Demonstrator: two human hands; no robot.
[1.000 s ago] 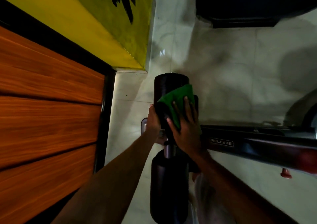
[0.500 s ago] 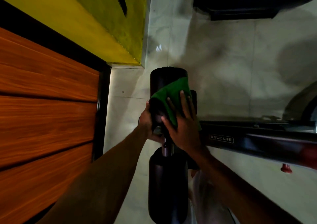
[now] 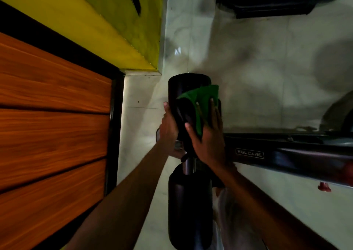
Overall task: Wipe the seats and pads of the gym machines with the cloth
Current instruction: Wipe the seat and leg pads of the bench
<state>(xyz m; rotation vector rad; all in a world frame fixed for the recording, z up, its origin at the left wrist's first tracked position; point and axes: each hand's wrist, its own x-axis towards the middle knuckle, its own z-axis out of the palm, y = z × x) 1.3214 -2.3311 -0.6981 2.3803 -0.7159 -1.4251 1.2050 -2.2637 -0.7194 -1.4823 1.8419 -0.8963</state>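
1 cloth (image 3: pixel 202 104) under right hand (image 3: pixel 208 140), left hand (image 3: pixel 169 127) gripping pad (image 3: pixel 189 85)

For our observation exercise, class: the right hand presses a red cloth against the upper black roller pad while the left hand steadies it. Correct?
No: the head view shows the cloth is green, not red. The right hand does press it against the upper black roller pad while the left hand steadies it.

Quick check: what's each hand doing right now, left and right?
Left hand: grips the side of the upper roller pad, steadying it.
Right hand: open, straight fingers pressing the green cloth flat on that pad.
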